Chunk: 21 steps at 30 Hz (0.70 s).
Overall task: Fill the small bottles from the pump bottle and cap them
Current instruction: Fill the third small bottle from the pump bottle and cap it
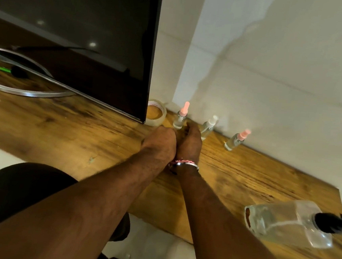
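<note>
We see a wooden tabletop (235, 166), grain dark-streaked, set vs. a white wall. On it, L to R: curved silver TV stand (24, 91) w/ the dark screen above, a roll of clear tape (157, 113) by the screen's corner, then 3 small bottles along the wall: pink-capped bottle (180, 117), white-capped bottle (208, 127), second pink-capped bottle (236, 140). Near R edge, big clear pump bottle (282, 221), black pump top.
</note>
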Each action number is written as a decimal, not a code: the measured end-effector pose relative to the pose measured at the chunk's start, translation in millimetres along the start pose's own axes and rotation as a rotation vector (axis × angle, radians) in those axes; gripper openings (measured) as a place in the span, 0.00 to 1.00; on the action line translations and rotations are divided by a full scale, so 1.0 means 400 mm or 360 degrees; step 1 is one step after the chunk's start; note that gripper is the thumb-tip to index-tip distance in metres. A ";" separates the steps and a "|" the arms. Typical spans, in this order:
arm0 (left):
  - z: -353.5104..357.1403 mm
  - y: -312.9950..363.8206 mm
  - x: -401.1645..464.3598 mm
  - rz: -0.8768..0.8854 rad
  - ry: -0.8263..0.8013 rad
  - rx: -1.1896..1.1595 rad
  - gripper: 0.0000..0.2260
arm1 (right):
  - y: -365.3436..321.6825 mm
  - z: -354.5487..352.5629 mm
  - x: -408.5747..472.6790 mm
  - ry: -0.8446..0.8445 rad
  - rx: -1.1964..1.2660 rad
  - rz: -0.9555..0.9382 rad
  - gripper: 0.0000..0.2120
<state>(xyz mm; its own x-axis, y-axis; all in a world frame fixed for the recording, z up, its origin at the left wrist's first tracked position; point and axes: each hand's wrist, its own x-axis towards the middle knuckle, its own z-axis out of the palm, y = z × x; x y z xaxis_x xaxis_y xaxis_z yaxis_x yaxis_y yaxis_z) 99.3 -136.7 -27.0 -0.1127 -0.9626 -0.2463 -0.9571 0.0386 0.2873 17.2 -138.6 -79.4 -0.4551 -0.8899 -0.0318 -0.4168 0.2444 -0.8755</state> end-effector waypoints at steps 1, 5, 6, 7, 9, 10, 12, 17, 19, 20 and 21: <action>0.003 -0.001 -0.013 0.0012 -0.0021 0.0008 0.12 | 0.003 -0.012 -0.014 -0.0056 -0.0042 0.0033 0.27; 0.019 -0.004 -0.075 -0.0008 -0.0053 -0.0029 0.09 | 0.029 -0.065 -0.090 -0.0144 -0.0337 -0.0058 0.20; 0.021 0.005 -0.101 -0.0001 -0.0055 -0.0027 0.08 | 0.037 -0.089 -0.117 -0.0129 -0.0360 -0.0076 0.20; 0.026 0.011 -0.123 0.0018 -0.0055 -0.0014 0.08 | 0.045 -0.109 -0.140 -0.0118 -0.0378 -0.0077 0.19; 0.042 0.032 -0.171 0.0078 -0.0046 0.0018 0.09 | 0.063 -0.159 -0.185 -0.0092 -0.0407 -0.0063 0.17; 0.052 0.044 -0.191 0.0107 -0.0039 0.0029 0.10 | 0.076 -0.182 -0.204 -0.0068 -0.0414 -0.0052 0.16; 0.062 0.078 -0.236 0.0184 -0.0027 0.0035 0.12 | 0.092 -0.239 -0.246 0.0002 -0.0407 -0.0023 0.15; 0.076 0.178 -0.343 0.0314 -0.0110 0.0064 0.13 | 0.126 -0.366 -0.334 0.0118 -0.0357 0.0152 0.15; 0.086 0.211 -0.382 0.0296 -0.0193 0.0053 0.13 | 0.144 -0.407 -0.369 0.0152 -0.0364 0.0199 0.14; 0.093 0.222 -0.397 0.0292 -0.0232 0.0038 0.13 | 0.153 -0.420 -0.385 0.0169 -0.0367 0.0226 0.14; 0.100 0.236 -0.418 0.0300 -0.0269 0.0031 0.12 | 0.163 -0.438 -0.406 0.0196 -0.0366 0.0258 0.14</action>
<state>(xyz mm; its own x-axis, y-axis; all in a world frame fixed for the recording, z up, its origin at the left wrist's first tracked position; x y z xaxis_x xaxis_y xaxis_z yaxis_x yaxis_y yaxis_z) 16.9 38.5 4.3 -0.3315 -0.8794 -0.3417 -0.9196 0.2201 0.3255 -73.9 89.2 -47.0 -0.6161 -0.7824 -0.0911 -0.4918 0.4724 -0.7314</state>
